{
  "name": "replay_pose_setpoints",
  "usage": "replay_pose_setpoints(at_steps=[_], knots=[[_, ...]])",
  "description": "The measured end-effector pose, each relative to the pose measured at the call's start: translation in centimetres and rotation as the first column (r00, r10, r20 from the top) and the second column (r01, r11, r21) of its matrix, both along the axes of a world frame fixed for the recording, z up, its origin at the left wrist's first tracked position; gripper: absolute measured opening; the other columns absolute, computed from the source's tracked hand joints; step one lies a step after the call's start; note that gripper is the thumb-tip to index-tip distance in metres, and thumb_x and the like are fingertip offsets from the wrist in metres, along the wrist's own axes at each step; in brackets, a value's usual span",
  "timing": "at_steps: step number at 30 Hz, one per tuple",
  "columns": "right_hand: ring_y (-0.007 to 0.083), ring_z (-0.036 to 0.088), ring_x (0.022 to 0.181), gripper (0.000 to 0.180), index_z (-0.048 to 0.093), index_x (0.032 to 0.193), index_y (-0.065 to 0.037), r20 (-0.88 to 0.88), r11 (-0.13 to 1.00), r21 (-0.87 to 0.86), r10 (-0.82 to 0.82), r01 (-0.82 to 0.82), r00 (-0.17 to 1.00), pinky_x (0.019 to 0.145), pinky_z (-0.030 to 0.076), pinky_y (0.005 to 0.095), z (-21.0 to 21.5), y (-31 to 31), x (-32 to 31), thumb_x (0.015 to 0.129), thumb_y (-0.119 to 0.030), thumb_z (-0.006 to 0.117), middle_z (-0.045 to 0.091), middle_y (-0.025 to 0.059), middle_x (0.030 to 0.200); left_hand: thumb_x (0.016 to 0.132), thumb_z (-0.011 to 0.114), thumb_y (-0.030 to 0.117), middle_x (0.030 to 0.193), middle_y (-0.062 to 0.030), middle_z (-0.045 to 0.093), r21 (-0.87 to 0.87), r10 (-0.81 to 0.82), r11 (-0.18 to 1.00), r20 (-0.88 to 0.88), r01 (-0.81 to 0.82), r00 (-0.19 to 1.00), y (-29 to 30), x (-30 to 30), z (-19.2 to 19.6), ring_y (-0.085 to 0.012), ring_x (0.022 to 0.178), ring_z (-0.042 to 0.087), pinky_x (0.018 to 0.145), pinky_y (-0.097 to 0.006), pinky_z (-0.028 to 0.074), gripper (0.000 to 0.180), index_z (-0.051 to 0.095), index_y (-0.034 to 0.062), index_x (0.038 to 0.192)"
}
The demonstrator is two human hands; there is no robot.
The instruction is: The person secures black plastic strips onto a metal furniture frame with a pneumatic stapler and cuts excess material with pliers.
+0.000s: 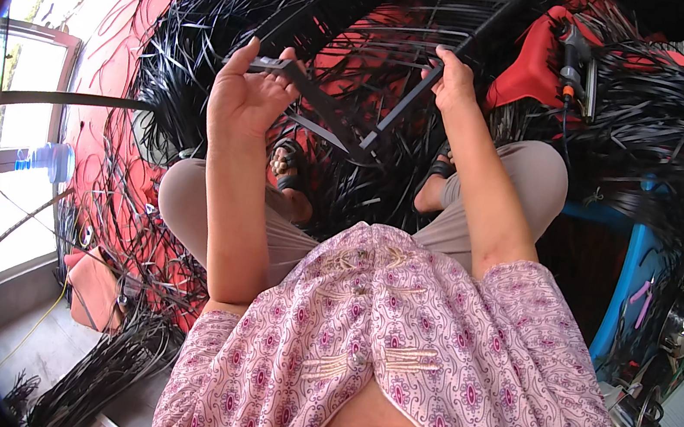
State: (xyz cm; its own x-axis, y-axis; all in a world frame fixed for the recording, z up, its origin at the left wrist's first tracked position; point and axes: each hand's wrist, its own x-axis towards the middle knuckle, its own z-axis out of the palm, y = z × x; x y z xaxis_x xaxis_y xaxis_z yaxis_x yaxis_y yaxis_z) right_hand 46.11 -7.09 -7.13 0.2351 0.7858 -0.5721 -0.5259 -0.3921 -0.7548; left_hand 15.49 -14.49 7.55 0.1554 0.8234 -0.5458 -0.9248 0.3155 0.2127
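Note:
In front of me, tilted above my feet, is a black frame (399, 115) with thin straight bars and dark strips running across it. Its left side carries a denser black band (326, 15). My left hand (247, 95) is closed at the frame's near left corner, thumb up and fingers curled over a flat dark edge. Whether that edge is the frame itself or a strip lying on it, I cannot make out. My right hand (454, 88) grips the right bar, thumb along its top. Loose black strips (191, 44) lie in heaps under and around the frame.
Right of the frame, a red stool-like piece (531, 65) bears a corded power tool (571, 62). A blue-edged container (625, 284) stands beside my right knee. On the left are a clear water bottle (56, 163), a pink bag (95, 288) and a window (24, 81).

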Motion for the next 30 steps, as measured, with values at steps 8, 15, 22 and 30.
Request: replay_pose_setpoints(at_steps=[8,15,22,30], knots=[[0.0176,0.063,0.069,0.016,0.063,0.082,-0.006,0.001,0.985,0.14,0.106,-0.105,0.994,0.065,0.054,0.032,-2.6,-0.8,-3.6,0.07,-0.001,0.073,0.064,0.0025,0.08,0.086,0.074,0.034,0.084,-0.0085,0.06,-0.027,0.233,0.948,-0.623,-0.318,0.747,-3.6,0.3,-6.4,-0.0213,0.067,0.063,0.063,-0.037,0.055,0.04,0.052,0.0064,0.104],[0.0097,0.06,0.06,0.01,0.066,0.084,-0.008,0.011,0.927,0.237,0.295,-0.289,0.955,0.05,0.049,0.0233,4.1,-3.5,-11.2,0.08,-0.01,0.075,0.065,-0.0001,0.074,0.093,0.059,0.048,0.055,0.0031,0.04,0.012,0.252,0.958,-0.509,-0.286,0.823,1.5,-13.7,-6.2,-0.0097,0.042,0.037,0.041,-0.028,0.029,0.044,0.042,0.0121,0.073],[0.0129,0.066,0.078,0.012,0.068,0.095,-0.005,-0.024,0.878,0.243,0.43,-0.411,0.903,0.063,0.054,0.0257,7.1,-7.7,-16.9,0.088,-0.014,0.066,0.068,0.0017,0.088,0.089,0.059,0.058,0.056,-0.0003,0.052,-0.092,-0.079,0.996,-0.809,0.008,0.582,9.4,-26.3,-6.5,-0.011,0.04,0.042,0.039,-0.027,0.032,0.049,0.047,0.0146,0.069],[0.0173,0.067,0.088,0.048,0.05,0.134,0.0,-0.062,0.858,0.307,0.449,-0.411,0.891,0.073,0.056,0.0288,6.5,-5.5,-17.0,0.087,0.001,0.059,0.067,0.0092,0.107,0.087,0.061,0.057,0.114,-0.0182,0.062,0.114,-0.183,0.96,-0.438,-0.257,-0.88,9.6,-17.8,-5.4,-0.0317,0.113,0.056,0.095,-0.046,0.042,0.064,0.059,0.0033,0.122]])
